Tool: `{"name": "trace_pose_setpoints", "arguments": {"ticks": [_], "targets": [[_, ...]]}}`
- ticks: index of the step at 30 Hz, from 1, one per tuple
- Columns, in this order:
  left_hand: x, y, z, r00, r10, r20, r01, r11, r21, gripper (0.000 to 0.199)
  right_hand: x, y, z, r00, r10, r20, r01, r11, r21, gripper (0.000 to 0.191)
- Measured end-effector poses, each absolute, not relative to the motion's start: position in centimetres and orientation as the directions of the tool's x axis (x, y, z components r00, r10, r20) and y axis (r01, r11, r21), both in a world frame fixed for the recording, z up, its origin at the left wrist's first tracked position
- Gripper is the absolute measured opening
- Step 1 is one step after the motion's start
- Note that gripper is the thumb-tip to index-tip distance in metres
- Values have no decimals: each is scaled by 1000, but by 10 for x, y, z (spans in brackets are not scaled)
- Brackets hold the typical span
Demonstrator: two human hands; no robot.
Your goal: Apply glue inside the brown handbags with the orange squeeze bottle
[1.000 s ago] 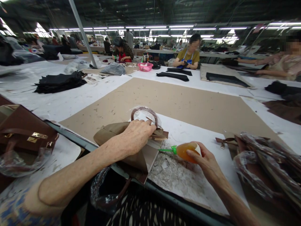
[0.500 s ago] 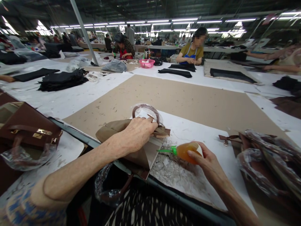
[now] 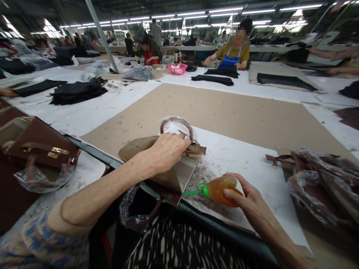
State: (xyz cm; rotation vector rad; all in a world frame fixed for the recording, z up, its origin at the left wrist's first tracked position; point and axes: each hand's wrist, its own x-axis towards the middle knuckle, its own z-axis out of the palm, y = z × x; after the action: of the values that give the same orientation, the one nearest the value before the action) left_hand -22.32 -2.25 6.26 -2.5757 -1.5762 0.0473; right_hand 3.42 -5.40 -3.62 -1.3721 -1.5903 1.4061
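Note:
My left hand [image 3: 171, 149] is closed on the upper edge of a brown handbag [image 3: 165, 179], which lies at the table's front edge with its tan lining showing. One plastic-wrapped handle [image 3: 179, 121] arches beyond my fingers; the other handle [image 3: 140, 220] hangs below the edge. In my right hand [image 3: 244, 192] is a squeeze bottle [image 3: 223, 190] of amber liquid, tipped on its side. Its thin green nozzle [image 3: 192, 192] points left, with the tip at or very close to the bag's lower right corner; contact is hard to tell.
Brown handbags stand at the left [image 3: 47, 149], and more plastic-wrapped bag parts [image 3: 311, 183] lie at the right. Tan board [image 3: 224, 108] covers the table's middle. Black pieces [image 3: 78, 90], a pink basin [image 3: 177, 68] and a co-worker in a blue apron [image 3: 230, 59] are farther back.
My right hand has brought the bottle left and down, so the nozzle has gone from the bag's side edge to its lower corner. My left hand keeps its hold. The camera view has shifted slightly.

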Motion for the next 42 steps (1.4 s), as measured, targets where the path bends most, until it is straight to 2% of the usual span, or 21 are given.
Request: {"name": "trace_pose_setpoints", "arguments": {"ticks": [5, 17, 27, 31, 36, 39, 42], "targets": [[-225, -22, 61, 465, 884, 54, 880, -455, -133, 13, 35, -62, -33, -312, 929, -201, 327, -93, -940, 41], [-224, -22, 61, 457, 889, 19, 881, -450, -143, 13, 41, -64, -47, -267, 938, -219, 217, -163, -963, 41], [-220, -21, 67, 433, 901, -11, 894, -431, -126, 14, 29, -81, -29, -190, 958, -217, 288, -157, -945, 39], [-222, -22, 67, 441, 898, 5, 891, -437, -126, 12, 32, -76, -34, -153, 985, -84, 372, -21, -928, 46], [-225, -23, 67, 462, 885, 55, 885, -455, -95, 15, 33, -59, -41, -89, 993, 83, 577, 120, -808, 51], [-224, -23, 70, 446, 895, 25, 893, -443, -81, 16, 30, -49, -44, -143, 949, 281, 625, 307, -718, 49], [-224, -21, 71, 442, 897, 10, 894, -439, -94, 13, 27, -42, -46, -260, 846, 466, 603, 519, -606, 39]]}}
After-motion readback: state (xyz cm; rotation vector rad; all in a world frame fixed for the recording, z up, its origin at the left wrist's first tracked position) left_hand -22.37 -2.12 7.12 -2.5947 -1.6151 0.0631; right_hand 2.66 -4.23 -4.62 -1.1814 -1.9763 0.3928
